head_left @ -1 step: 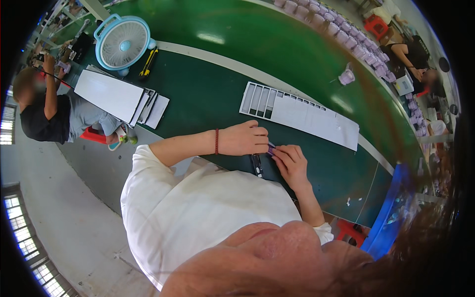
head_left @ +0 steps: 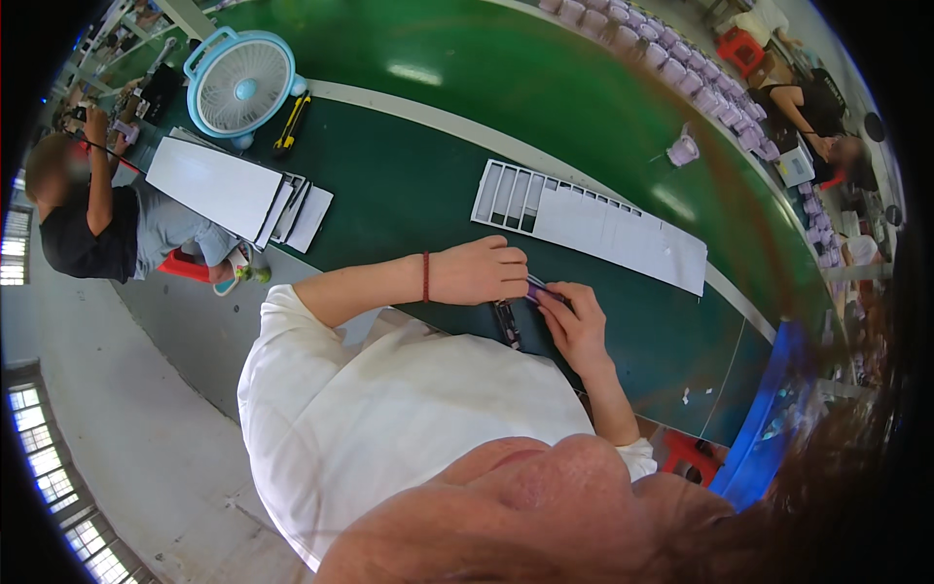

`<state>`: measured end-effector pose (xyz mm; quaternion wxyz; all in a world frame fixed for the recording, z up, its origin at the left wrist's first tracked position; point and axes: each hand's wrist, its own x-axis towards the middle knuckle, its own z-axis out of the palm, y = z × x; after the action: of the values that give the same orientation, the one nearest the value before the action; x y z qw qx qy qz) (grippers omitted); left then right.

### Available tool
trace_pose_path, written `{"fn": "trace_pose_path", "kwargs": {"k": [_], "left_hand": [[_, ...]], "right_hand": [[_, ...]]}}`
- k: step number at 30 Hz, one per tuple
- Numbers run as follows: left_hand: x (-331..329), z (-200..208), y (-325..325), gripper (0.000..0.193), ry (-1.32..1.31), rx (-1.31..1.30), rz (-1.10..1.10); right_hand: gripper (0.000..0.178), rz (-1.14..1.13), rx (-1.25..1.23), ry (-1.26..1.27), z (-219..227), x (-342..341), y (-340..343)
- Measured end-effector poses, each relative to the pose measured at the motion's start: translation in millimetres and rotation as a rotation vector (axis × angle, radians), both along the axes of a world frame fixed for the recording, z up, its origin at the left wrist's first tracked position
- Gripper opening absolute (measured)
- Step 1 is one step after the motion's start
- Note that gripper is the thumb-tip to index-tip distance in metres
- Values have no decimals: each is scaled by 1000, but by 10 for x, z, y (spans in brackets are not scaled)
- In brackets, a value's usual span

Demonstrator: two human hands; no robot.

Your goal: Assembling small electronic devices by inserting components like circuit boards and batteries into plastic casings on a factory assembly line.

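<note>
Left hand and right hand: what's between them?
A small purple piece, partly hidden, sits in the gap between the left hand and the right hand. It shows in the head view.

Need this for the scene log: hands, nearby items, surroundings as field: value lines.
Left hand: curled beside purple piece; grip hidden
Right hand: pinching purple piece
Dark slim item: below left hand; held or resting, unclear
Dark green bench: long white slotted piece, white panels, light-blue fan, yellow-and-black tool
Left side: seated person, dark top
</note>
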<state>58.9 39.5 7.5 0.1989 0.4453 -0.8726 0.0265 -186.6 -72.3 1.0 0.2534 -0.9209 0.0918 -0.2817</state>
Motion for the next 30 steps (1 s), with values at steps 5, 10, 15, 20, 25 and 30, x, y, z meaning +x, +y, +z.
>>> {"fn": "trace_pose_path", "kwargs": {"k": [5, 10, 15, 20, 25, 30], "left_hand": [[6, -27, -19, 17, -17, 65, 19], [38, -48, -39, 12, 9, -6, -26], [11, 209, -92, 33, 427, 200, -103], [438, 64, -408, 21, 602, 252, 87], [638, -478, -766, 36, 193, 71, 121], [618, -430, -698, 44, 209, 166, 194]], "right_hand": [[32, 2, -144, 47, -64, -69, -58], [25, 50, -12, 15, 107, 74, -256], [16, -27, 8, 29, 50, 675, -817], [10, 24, -76, 138, -166, 1227, -1294], [6, 139, -243, 428, -126, 1416, -1483], [7, 213, -244, 464, -5, 1580, -1512]]}}
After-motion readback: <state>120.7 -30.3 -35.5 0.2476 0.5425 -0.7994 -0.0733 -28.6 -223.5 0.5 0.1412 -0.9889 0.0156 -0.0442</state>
